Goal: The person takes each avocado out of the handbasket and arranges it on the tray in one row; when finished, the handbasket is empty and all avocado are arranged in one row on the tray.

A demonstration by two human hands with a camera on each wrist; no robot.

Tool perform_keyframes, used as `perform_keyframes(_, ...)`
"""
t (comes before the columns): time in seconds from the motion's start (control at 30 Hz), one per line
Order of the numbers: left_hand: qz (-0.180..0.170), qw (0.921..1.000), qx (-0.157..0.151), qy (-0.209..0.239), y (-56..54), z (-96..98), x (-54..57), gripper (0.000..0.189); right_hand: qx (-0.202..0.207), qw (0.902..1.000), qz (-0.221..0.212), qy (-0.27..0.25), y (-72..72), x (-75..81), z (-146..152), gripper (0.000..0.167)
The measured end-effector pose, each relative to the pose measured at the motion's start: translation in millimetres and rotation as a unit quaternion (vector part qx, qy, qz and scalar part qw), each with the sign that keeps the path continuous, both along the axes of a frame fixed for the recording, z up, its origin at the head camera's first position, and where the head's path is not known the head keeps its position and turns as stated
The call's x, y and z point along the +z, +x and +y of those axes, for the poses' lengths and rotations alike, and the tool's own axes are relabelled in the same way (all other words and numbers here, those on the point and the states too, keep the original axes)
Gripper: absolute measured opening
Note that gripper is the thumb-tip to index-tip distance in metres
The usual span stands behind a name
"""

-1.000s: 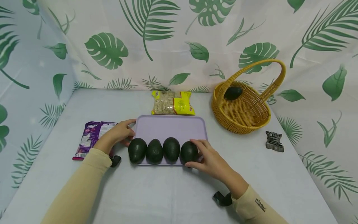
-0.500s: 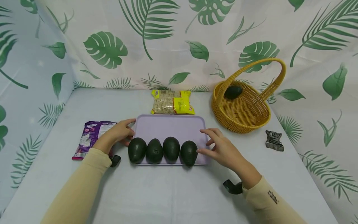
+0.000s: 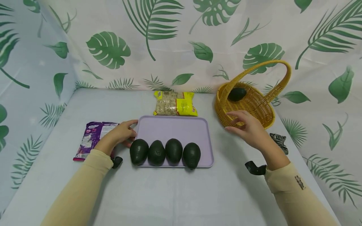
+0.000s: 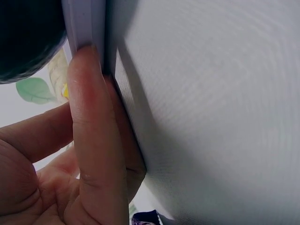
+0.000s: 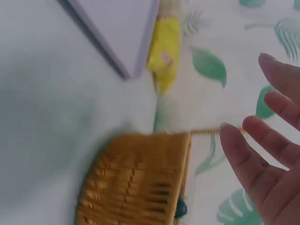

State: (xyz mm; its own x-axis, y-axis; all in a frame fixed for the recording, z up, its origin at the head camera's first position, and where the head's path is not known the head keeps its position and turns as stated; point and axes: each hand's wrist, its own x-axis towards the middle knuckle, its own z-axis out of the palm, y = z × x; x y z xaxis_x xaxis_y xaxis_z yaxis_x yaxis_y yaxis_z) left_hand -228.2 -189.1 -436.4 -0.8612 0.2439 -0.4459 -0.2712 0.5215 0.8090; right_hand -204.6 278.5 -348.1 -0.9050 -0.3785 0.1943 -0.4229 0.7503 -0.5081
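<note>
Several dark green avocados [image 3: 174, 151] lie in a row along the near side of a lilac tray [image 3: 175, 125]. My left hand [image 3: 120, 135] touches the tray's left edge with its fingertips; in the left wrist view a straight finger [image 4: 93, 131] presses against the rim. My right hand [image 3: 249, 128] holds nothing and is raised, its fingers apart and slightly bent. It overlaps the near side of a wicker basket [image 3: 268, 116] in the head view. One more avocado [image 3: 237, 94] sits inside the basket at the far left, and the handle stands upright.
A yellow snack bag [image 3: 186, 103] lies behind the tray. To the left is a purple packet [image 3: 90, 138], partly covered by my left arm. A small dark wrapper [image 3: 280, 141] lies at the right, partly behind my right wrist. Leaf-printed cloth walls surround the table.
My right hand has let go of the rightmost avocado and moved right and away from me toward the basket. That avocado stays on the tray. The left hand has kept its place.
</note>
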Motion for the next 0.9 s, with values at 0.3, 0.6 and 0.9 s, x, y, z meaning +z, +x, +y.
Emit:
perform_keyframes(0.3, -0.002, 1.0000, 0.005, -0.004, -1.3, -2.4, 0.0, 0.075, -0.045, 0.9955, -0.063, 0.054, -49.2, 18.3, 30, 0.053)
perform_keyframes(0.6, 0.000, 1.0000, 0.000, 0.006, -3.3, -1.6, -1.4, 0.076, -0.068, 0.9895, -0.075, 0.103, -98.0, 37.6, 60, 0.052)
perform_keyframes(0.9, -0.005, 0.9999, 0.009, 0.002, -0.8, -2.4, 0.7, 0.075, -0.075, 0.9791, -0.118, 0.147, -146.2, 46.7, 65, 0.053)
